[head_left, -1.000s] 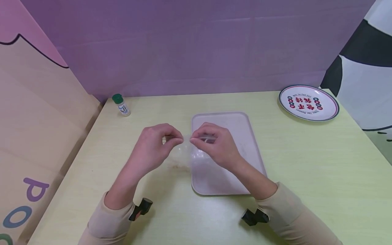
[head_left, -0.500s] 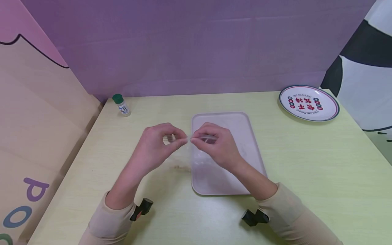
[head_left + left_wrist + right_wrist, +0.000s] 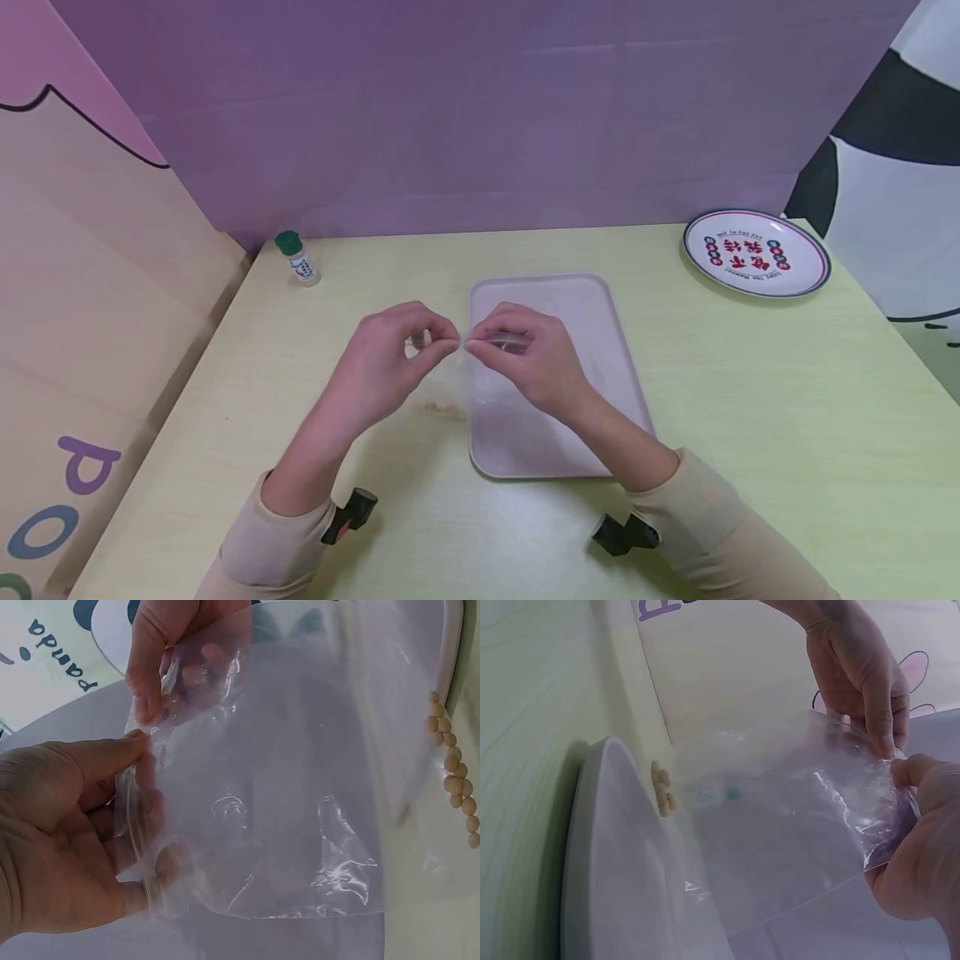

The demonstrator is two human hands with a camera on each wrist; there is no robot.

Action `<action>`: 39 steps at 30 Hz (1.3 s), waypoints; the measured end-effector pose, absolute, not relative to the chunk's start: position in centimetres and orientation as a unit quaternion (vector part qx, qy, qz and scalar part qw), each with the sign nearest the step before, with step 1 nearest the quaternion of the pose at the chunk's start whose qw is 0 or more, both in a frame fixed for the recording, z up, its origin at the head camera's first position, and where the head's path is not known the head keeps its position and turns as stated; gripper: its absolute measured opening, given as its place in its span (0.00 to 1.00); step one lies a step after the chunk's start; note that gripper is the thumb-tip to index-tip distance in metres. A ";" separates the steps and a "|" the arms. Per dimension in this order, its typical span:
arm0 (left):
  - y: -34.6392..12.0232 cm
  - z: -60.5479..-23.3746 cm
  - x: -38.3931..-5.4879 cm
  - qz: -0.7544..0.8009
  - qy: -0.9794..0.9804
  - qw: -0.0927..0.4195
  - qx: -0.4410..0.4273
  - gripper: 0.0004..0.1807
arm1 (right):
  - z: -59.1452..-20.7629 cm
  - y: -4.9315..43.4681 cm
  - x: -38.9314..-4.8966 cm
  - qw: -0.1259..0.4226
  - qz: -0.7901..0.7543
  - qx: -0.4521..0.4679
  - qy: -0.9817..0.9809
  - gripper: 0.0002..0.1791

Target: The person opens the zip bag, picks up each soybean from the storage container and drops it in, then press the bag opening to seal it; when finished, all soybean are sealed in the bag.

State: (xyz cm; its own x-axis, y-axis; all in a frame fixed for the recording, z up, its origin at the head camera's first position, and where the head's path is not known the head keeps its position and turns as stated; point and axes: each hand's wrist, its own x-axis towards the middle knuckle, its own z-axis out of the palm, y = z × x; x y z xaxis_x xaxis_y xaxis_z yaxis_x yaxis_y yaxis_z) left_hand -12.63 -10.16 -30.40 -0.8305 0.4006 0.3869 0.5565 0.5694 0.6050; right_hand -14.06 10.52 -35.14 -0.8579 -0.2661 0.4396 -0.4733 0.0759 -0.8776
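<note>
A clear plastic zip bag [image 3: 285, 765] hangs between my two hands. In the head view, my left hand [image 3: 390, 358] pinches its top edge between thumb and fingers, and my right hand [image 3: 531, 354] pinches the same edge just to the right. The thumb tips almost meet along the zip strip [image 3: 133, 817], seen in the left wrist view. Small round beige beans [image 3: 454, 776], like soybeans, lie in a row at the bag's far bottom end. From the head view the bag is nearly invisible and the beans [image 3: 441, 410] are blurred.
A pale tray [image 3: 555, 450] lies on the table, partly below the right hand. At the back left stands a small green-capped bottle [image 3: 298, 260]. A white oval plate [image 3: 757, 250] with red print sits at the back right corner. A purple wall [image 3: 480, 125] rises behind.
The left hand has shifted slightly right along the bag's edge, closer to the right hand. The right hand has hardly moved, and both still pinch the bag.
</note>
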 end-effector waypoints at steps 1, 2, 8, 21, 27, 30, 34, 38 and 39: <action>-10.1 -30.4 -12.6 -0.379 -0.879 0.104 -0.270 0.02 | -35.2 10.5 -14.1 0.082 0.633 0.252 -0.727 0.01; -10.1 -30.5 -12.6 -0.380 -0.879 0.107 -0.269 0.03 | -35.2 10.6 -14.1 0.083 0.635 0.252 -0.726 0.01; -9.9 -30.6 -12.8 -0.372 -0.878 0.134 -0.270 0.03 | -35.1 10.6 -14.1 0.079 0.641 0.262 -0.717 0.04; -10.0 -30.5 -12.7 -0.358 -0.886 0.152 -0.253 0.05 | -34.9 10.5 -14.1 0.076 0.628 0.260 -0.730 0.04; -10.3 -30.2 -12.7 -0.364 -0.896 0.135 -0.214 0.07 | -34.8 10.9 -14.5 0.093 0.621 0.249 -0.738 0.04; -10.4 -30.1 -12.7 -0.364 -0.900 0.135 -0.197 0.05 | -34.8 11.0 -14.6 0.095 0.621 0.245 -0.738 0.04; -10.3 -30.2 -12.7 -0.364 -0.900 0.141 -0.196 0.04 | -34.7 11.0 -14.5 0.090 0.623 0.242 -0.738 0.03; -10.2 -30.2 -12.7 -0.359 -0.901 0.151 -0.193 0.04 | -34.8 11.0 -14.5 0.087 0.625 0.240 -0.738 0.04; -10.1 -30.2 -12.6 -0.358 -0.901 0.151 -0.191 0.04 | -34.8 11.0 -14.5 0.086 0.626 0.239 -0.737 0.04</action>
